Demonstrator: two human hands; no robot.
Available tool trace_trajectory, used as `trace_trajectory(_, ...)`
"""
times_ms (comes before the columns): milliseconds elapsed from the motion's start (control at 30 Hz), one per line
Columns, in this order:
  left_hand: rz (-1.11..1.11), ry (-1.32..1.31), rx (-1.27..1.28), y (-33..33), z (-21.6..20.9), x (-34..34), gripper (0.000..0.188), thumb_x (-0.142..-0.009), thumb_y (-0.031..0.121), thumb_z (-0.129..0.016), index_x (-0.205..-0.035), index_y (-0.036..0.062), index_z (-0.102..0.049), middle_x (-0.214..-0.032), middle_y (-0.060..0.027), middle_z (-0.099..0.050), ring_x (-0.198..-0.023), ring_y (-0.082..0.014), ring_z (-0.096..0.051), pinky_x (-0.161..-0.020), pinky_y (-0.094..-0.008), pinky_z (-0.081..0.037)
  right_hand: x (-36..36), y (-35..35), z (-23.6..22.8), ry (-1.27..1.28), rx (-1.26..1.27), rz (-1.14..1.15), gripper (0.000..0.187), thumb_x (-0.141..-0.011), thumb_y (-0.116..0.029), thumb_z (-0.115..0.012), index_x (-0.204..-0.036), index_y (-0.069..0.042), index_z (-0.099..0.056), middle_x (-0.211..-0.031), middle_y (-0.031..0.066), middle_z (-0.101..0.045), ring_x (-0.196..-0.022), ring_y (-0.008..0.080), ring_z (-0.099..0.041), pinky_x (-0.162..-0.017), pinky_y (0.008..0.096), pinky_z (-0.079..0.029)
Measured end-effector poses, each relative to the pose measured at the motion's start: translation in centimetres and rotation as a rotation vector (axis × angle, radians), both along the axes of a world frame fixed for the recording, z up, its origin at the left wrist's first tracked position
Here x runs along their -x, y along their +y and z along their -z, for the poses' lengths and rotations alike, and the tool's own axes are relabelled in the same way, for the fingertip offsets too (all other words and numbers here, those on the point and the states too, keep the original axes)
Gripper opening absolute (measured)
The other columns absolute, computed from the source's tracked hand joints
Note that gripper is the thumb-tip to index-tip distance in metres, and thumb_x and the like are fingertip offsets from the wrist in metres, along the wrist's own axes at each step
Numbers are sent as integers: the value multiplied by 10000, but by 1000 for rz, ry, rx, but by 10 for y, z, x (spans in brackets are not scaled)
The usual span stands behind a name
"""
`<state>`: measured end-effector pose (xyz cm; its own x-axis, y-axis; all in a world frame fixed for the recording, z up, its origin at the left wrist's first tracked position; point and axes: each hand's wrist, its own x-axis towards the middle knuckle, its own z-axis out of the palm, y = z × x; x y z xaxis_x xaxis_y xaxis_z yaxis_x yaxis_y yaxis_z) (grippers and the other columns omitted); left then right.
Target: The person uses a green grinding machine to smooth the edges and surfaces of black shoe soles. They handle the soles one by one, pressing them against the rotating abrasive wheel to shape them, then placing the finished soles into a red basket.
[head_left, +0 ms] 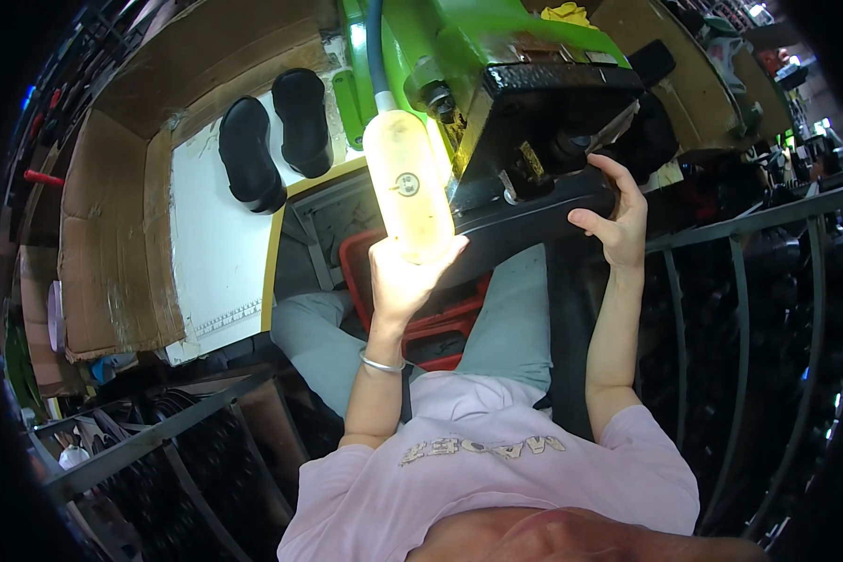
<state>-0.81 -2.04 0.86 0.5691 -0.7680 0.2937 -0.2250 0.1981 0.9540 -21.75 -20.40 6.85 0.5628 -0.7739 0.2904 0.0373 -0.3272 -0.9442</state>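
Observation:
A glowing yellow-white lamp point(406, 183) on a dark flexible neck hangs in front of my left hand point(405, 279). The lamp hides most of that hand's fingers; only the thumb shows, beside a long, smooth black piece point(520, 220) under the machine head. Whether the left hand grips anything is hidden. At the right end of this black piece, my right hand point(618, 220) curves round, index finger at the far edge and thumb at the near side. The green machine point(478, 37) has a dark, oily head point(562, 98) just above the piece.
Two black shoes point(250, 155) point(303, 122) stand on the white board point(211, 253) at left, beside a cardboard box point(122, 225). A red crate point(361, 267) sits below, between my legs. Metal rails point(749, 225) point(159, 440) flank me. Another carton point(712, 84) is behind the machine.

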Motion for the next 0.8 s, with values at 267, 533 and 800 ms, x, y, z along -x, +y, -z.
trace_trajectory(267, 21, 367, 121, 27, 24, -10, 220, -801, -22, -734, -1011, -64, -684, -933, -88, -712, -847, -124, -653, -806, -257, -507, -23, 13, -2, -23, -36, -73, 705, -626, -26, -854, -1254, 50, -543, -1120, 85, -608, -1035, 152, -591, -918, 267, -473)
trace_trajectory(533, -185, 461, 100, 60, 48, -27, 216, -974, 70, -540, -821, -49, -636, -758, -34, -631, -667, -67, -545, -614, -209, -433, -44, 34, 12, -45, -31, -139, 757, -599, 8, -871, -1271, 47, -525, -1106, 84, -620, -1039, 148, -588, -922, 273, -472)
trace_trajectory(800, -63, -175, -121, 33, -8, -8, 355, -812, 251, -785, -979, -31, -650, -839, -112, -694, -702, -187, -665, -660, -302, -522, -22, 27, 18, -83, -42, -120, 741, -614, 22, -863, -1266, 43, -511, -1081, 96, -618, -995, 154, -611, -866, 273, -514)
